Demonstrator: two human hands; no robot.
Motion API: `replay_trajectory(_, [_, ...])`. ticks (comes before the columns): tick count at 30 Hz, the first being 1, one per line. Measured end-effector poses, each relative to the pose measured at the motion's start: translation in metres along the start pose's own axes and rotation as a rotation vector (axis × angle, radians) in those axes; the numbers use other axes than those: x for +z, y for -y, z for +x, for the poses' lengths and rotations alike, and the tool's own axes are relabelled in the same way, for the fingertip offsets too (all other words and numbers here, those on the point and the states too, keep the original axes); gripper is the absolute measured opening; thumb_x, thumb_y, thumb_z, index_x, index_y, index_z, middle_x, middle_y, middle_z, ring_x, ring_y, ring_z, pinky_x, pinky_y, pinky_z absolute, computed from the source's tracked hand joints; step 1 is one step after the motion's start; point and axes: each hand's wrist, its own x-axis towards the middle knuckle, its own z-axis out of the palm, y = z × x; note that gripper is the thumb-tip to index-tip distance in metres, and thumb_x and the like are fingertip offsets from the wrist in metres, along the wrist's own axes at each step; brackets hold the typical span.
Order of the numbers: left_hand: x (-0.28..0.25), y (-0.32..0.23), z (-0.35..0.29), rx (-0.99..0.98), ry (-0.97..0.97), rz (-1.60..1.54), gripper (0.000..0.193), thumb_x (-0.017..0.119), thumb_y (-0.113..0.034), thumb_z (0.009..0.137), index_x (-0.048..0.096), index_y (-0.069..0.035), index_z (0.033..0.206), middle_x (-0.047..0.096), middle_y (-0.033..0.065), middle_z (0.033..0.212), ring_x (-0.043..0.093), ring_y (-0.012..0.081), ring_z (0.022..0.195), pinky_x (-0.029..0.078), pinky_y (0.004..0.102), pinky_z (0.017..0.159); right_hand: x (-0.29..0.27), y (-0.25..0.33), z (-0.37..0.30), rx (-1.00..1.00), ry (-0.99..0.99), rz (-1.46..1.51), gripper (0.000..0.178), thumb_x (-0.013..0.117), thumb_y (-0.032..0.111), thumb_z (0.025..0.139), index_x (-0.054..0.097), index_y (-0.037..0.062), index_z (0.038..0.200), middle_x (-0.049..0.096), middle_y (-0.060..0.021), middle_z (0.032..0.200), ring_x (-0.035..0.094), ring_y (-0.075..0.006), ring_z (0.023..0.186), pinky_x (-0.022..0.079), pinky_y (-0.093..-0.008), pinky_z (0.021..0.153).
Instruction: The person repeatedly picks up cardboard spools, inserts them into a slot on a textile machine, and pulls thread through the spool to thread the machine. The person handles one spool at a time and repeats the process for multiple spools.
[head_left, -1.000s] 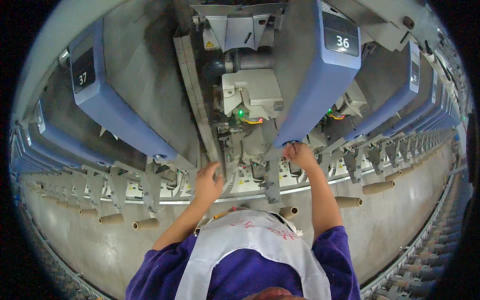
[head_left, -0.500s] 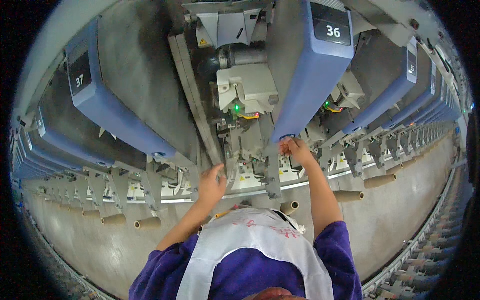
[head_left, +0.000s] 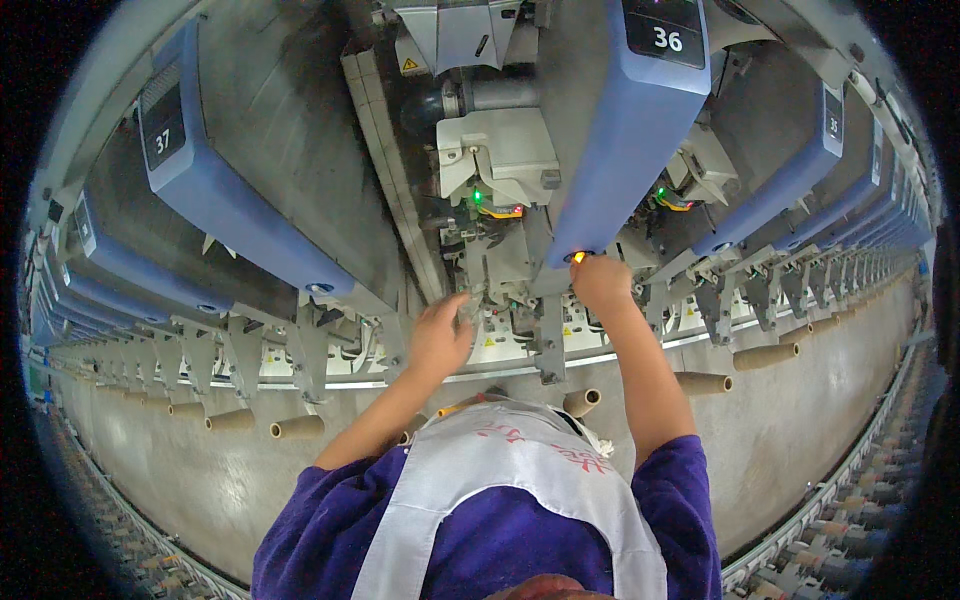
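Observation:
My right hand [head_left: 602,283] is at the lower end of a blue machine column [head_left: 625,160], its curled fingers against or just beside a button [head_left: 580,257] that glows yellow-orange. What those fingers hold, if anything, is hidden beneath the hand. To the left, my left hand [head_left: 441,335] hovers by the front of the winding unit [head_left: 497,255], thumb and fingers apart, with nothing visible in it. A green light and a small red display shine on the unit between the columns.
Another blue column [head_left: 245,230] stands on the left, with more units along both sides. Brown cone tubes [head_left: 297,427] stick out along the lower edge, one [head_left: 582,402] close to my apron [head_left: 510,455]. A metal rail [head_left: 370,381] runs below the units.
The button under my right hand has changed from dark to glowing. My right hand has moved slightly up onto it; my left hand has shifted up and right towards the unit.

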Motion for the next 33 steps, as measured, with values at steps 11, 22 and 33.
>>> replay_trajectory(11, [-0.146,-0.045,0.191,0.417,-0.766,0.207,0.039,0.059,-0.016,0.086,0.055,-0.005,0.123,0.059,0.0161,0.121,0.051,0.0329,0.119,0.039,0.0406,0.101,0.038,0.018,-0.071,-0.064,0.161,0.495,0.029,0.055,0.031,0.088,0.069,0.0058,0.084,0.065,-0.0198,0.078,0.062,-0.0392,0.07,0.051,-0.0459,0.064])
replay_trajectory(22, [-0.28,-0.166,0.367,0.379,-0.699,0.783,0.044,0.045,-0.036,0.093,0.056,-0.001,0.117,0.058,0.0221,0.116,0.055,0.0378,0.11,0.041,0.0502,0.097,0.056,0.078,-0.01,-0.17,0.279,1.176,0.055,0.058,0.023,0.088,0.041,0.0029,0.137,0.048,-0.0214,0.135,0.049,-0.0341,0.122,0.04,-0.0364,0.1])
replay_trajectory(33, [-0.306,-0.185,0.463,0.491,-0.473,0.823,0.052,0.041,-0.044,0.094,0.057,0.001,0.115,0.06,0.0231,0.111,0.058,0.0374,0.105,0.042,0.0467,0.097,0.098,0.129,0.081,-0.218,-0.064,0.974,0.073,0.065,0.026,0.083,0.03,-0.0037,0.14,0.041,-0.0293,0.137,0.05,-0.0424,0.117,0.043,-0.0411,0.097])
